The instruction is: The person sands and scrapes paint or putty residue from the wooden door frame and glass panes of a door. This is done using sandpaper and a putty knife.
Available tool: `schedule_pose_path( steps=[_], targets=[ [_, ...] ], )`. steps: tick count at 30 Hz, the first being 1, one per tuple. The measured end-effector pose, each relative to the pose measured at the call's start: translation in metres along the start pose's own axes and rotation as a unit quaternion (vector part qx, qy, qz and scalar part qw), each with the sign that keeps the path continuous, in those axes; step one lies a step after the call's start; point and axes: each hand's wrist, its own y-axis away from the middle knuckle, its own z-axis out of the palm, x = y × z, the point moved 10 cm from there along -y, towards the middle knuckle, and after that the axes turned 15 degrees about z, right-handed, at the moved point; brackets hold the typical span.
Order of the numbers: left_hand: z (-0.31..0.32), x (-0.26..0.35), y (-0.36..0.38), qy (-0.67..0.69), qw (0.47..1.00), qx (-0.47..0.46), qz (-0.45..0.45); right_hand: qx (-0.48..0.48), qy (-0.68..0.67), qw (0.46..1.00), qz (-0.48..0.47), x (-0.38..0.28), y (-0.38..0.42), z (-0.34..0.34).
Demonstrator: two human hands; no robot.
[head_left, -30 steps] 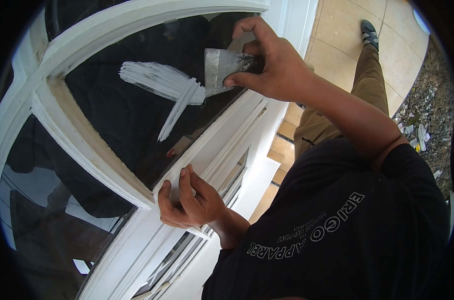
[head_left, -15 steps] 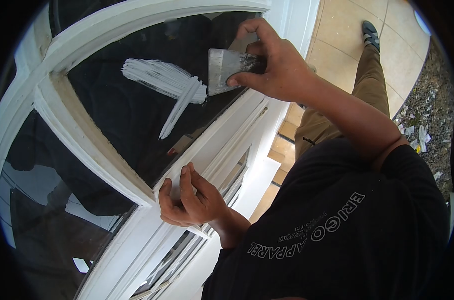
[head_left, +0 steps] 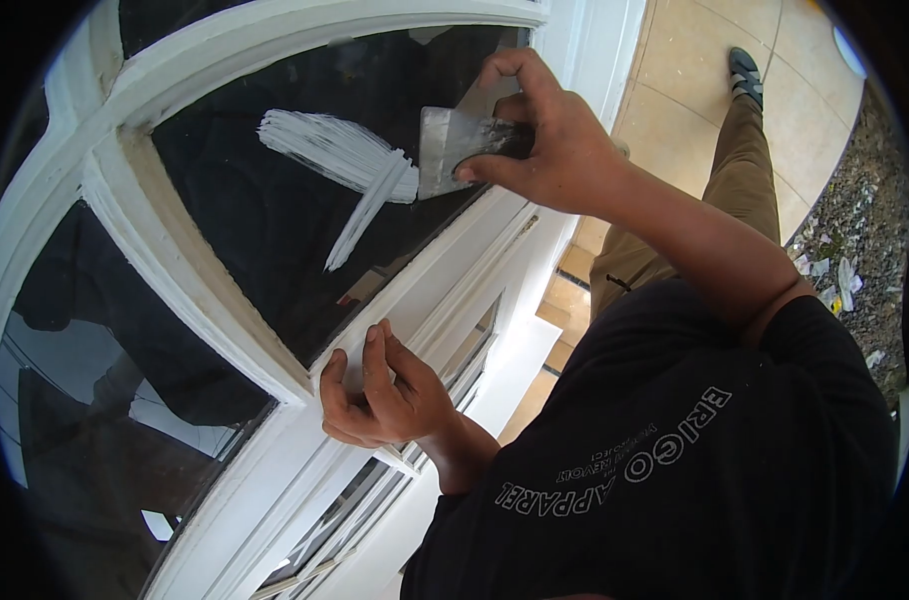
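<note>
My right hand [head_left: 565, 145] grips a putty knife [head_left: 457, 150] by its dark handle, thumb below and fingers above. Its wide, smeared blade lies over the dark glass pane [head_left: 265, 220], at the right end of a broad white smear [head_left: 330, 150]. A narrower white streak [head_left: 367, 215] slants down from that smear. Lower down, my left hand [head_left: 387, 390] is beside the white window frame [head_left: 430, 265], its fingers curled round something greyish that I cannot make out.
More dark panes [head_left: 115, 350] lie at the left behind curved white bars [head_left: 190, 275]. Below my left hand are narrow white-framed panes. Tiled floor [head_left: 695, 70] is at the upper right, with my leg and shoe [head_left: 745, 75] over it. Littered gravel [head_left: 865, 230] borders the tiles.
The window and its white smears sit slightly farther right and higher in view. Both hands keep nearly the same pose, and the putty knife stays in my right hand.
</note>
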Motion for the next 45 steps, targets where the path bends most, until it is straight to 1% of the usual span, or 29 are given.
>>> schedule_pose_path(
  steps=[1,3,7,10,13,15,18,22,24,25,27,30,31,33,34,36,37,39,42,43,44,45],
  targets=[
    [0.0,0.0,0.0,0.007,1.0,0.003,-0.005,0.001,0.0,1.0,0.001,0.001,0.0,0.0],
    [0.0,0.001,0.0,0.001,1.0,-0.002,0.002,0.008,-0.003,0.999,-0.033,-0.005,0.002,0.002],
    [0.0,0.001,0.0,-0.004,1.0,-0.004,0.004,0.025,0.008,0.999,-0.023,-0.004,0.003,-0.001],
    [0.0,0.0,0.0,-0.006,1.0,-0.008,0.002,0.007,0.009,1.0,-0.01,-0.003,0.003,0.003],
    [0.0,0.001,-0.001,0.005,1.0,0.002,-0.003,0.006,0.02,0.999,-0.024,-0.004,0.002,0.003],
    [0.0,0.0,-0.001,-0.001,1.0,-0.006,0.006,0.0,0.021,1.0,-0.001,0.0,-0.001,0.002],
    [0.001,0.001,-0.001,-0.003,1.0,-0.003,0.01,0.021,0.031,0.999,-0.034,-0.004,0.001,0.004],
    [0.001,0.001,0.001,-0.005,1.0,-0.005,0.009,0.015,0.016,0.999,-0.038,-0.003,-0.001,-0.001],
    [0.0,0.0,0.0,-0.006,1.0,-0.004,0.009,0.013,0.016,1.0,0.001,0.006,-0.005,-0.006],
    [0.0,0.001,0.0,-0.003,1.0,-0.004,0.011,0.013,0.017,1.0,0.001,0.006,-0.005,-0.005],
    [0.0,0.001,0.0,-0.001,1.0,-0.004,0.003,0.03,0.015,0.999,-0.038,-0.003,-0.003,-0.006],
    [0.0,0.0,0.001,-0.001,1.0,-0.005,-0.001,0.03,0.015,0.998,-0.06,-0.007,-0.002,-0.003],
    [0.0,0.0,0.001,-0.002,1.0,-0.005,0.004,0.03,0.014,0.998,-0.061,-0.007,-0.002,-0.004],
    [0.0,0.0,0.001,-0.004,1.0,-0.005,0.003,0.021,0.018,0.999,-0.018,0.001,-0.005,-0.007],
    [0.001,0.0,0.001,-0.003,1.0,-0.005,0.0,0.023,0.019,0.999,-0.018,-0.001,-0.004,-0.007],
    [0.001,0.001,0.001,0.001,1.0,-0.003,0.0,0.027,0.034,0.997,-0.056,-0.014,0.003,-0.002],
    [0.0,0.0,0.001,0.003,1.0,0.0,0.0,0.028,0.033,0.998,-0.055,-0.012,0.003,-0.003],
    [0.0,0.001,0.0,-0.004,1.0,-0.005,0.009,0.019,0.02,0.999,-0.024,-0.003,-0.003,-0.006],
    [0.0,0.002,-0.002,-0.005,1.0,-0.006,0.013,0.023,0.03,0.999,-0.039,-0.011,0.002,-0.001],
    [-0.001,0.002,-0.002,-0.002,1.0,-0.002,0.012,0.021,0.021,0.997,-0.076,-0.021,0.008,0.001],
    [-0.001,0.002,-0.001,-0.002,1.0,-0.003,0.013,0.021,0.019,0.997,-0.075,-0.02,0.008,0.0],
    [-0.001,0.002,-0.001,-0.005,1.0,-0.007,0.013,0.011,0.017,0.999,-0.044,-0.013,0.004,-0.001]
  ],
)
